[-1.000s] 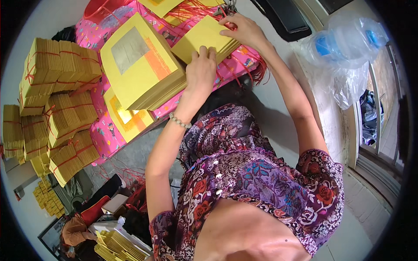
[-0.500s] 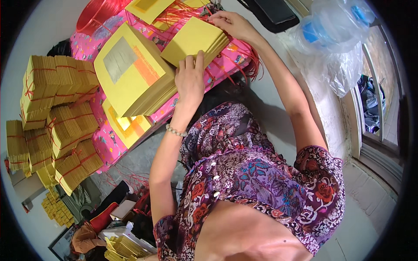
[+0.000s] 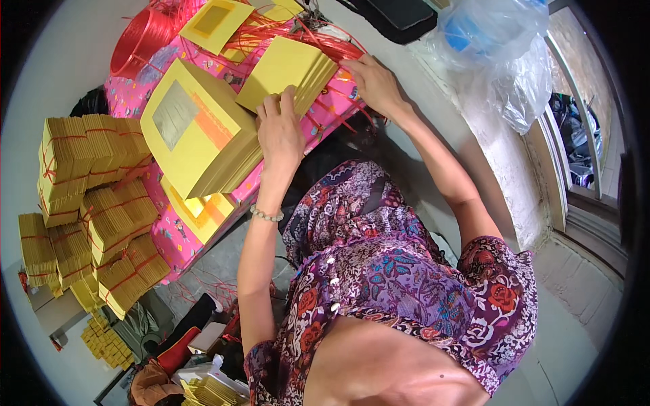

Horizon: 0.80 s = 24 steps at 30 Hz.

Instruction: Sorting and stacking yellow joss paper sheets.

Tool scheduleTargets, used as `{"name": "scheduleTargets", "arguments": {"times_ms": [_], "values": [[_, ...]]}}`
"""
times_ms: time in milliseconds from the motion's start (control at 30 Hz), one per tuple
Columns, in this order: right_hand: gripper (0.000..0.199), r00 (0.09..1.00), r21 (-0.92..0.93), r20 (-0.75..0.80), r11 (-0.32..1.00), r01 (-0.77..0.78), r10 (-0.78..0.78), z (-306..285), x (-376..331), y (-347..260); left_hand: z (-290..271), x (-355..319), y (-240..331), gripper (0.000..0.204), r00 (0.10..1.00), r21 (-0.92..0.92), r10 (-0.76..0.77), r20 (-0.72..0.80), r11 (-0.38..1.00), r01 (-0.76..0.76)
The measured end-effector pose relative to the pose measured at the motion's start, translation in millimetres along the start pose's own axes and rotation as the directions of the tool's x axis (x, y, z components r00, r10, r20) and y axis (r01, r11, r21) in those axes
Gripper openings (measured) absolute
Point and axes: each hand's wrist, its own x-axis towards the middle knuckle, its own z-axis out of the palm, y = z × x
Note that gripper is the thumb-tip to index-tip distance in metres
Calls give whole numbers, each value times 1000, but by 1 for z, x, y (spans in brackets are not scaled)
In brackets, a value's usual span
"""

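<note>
A small stack of yellow paper [image 3: 277, 71] lies on the pink patterned cloth. My left hand [image 3: 281, 132] grips its near corner, fingers bent over the top sheet and thumb hidden. My right hand [image 3: 376, 84] is beside the stack's right end, its fingers bent together on red plastic string [image 3: 332, 46]. Loose strands of that string spread behind the stack and hang past the cloth's edge. Just left of my left hand stands a taller, thick stack of yellow paper [image 3: 203, 128], with a silver square and an orange patch on its top sheet.
Several yellow bundles tied with red string [image 3: 101, 155] are piled at the left. A red coil of string [image 3: 142, 42] and more yellow sheets [image 3: 217, 24] lie at the back. A black phone-like object [image 3: 405, 12] and a clear plastic bag [image 3: 521, 81] are on the right.
My right hand has come nearer and away from the small stack's far corner, beside the red strands. My left hand stays on the stack. The whole view has shifted slightly.
</note>
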Motion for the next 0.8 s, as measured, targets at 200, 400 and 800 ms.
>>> {"name": "scheduleTargets", "arguments": {"times_ms": [200,400,800], "values": [[23,990,32,-121,997,74,-69,4,11,-18,-8,-2,-3,59,1000,-24,-14,-19,1000,14],[17,991,225,-77,967,123,-108,-38,34,-85,-14,0,9,66,987,-63,-6,-160,998,-4],[33,693,317,221,722,615,-687,-21,62,-168,-97,-47,-6,22,910,-166,-41,-412,986,-31]]}}
